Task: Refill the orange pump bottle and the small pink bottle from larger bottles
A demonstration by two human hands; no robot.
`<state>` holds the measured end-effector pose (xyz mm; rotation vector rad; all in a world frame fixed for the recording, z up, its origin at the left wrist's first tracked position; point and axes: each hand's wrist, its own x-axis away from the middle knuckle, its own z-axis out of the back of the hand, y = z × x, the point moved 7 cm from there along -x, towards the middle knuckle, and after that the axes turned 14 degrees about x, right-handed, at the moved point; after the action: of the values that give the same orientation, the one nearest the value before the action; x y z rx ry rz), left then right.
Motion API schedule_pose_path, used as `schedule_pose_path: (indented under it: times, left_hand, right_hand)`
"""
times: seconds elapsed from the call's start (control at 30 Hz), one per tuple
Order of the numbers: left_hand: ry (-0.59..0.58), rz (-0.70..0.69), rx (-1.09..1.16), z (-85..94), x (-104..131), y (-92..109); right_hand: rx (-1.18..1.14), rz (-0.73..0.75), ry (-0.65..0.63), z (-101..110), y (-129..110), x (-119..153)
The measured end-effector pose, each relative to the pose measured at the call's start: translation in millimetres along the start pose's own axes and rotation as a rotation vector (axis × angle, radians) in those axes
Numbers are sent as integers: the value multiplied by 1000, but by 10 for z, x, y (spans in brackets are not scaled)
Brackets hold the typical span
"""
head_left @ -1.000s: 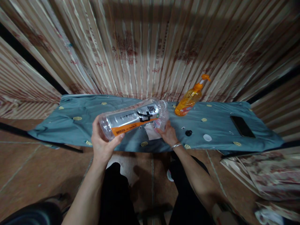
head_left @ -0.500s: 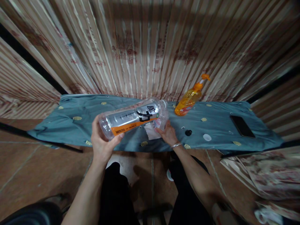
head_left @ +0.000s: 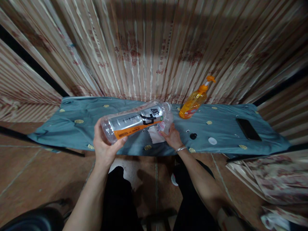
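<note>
My left hand (head_left: 104, 147) is wrapped round the base of a large clear plastic bottle (head_left: 134, 121) with a silver and orange label. This bottle is tipped almost level, its neck pointing right. Below and beside that neck, my right hand (head_left: 173, 138) grips a smaller clear plastic bottle (head_left: 169, 119) with faint reddish print, partly covered by the large one. I cannot tell whether the two mouths touch or whether liquid flows. A white piece with a zigzag edge (head_left: 156, 134), perhaps a label or tissue, shows beside my right fingers.
An orange pump bottle (head_left: 192, 105), part filled, stands behind on the blue-green cloth (head_left: 226, 123). To the right lie a small black cap or pump part (head_left: 193, 136), a white round cap (head_left: 212, 141) and a black phone (head_left: 248, 129). A striped curtain (head_left: 149, 48) hangs behind.
</note>
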<state>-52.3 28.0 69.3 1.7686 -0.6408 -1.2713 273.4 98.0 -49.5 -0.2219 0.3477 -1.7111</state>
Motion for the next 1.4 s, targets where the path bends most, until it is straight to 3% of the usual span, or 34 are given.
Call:
schedule_pose_path:
  times: [1.4]
  left_hand:
    - [3,-28,-40,5,-5,21]
  right_hand:
    - [-9,1,7,45,-31,18]
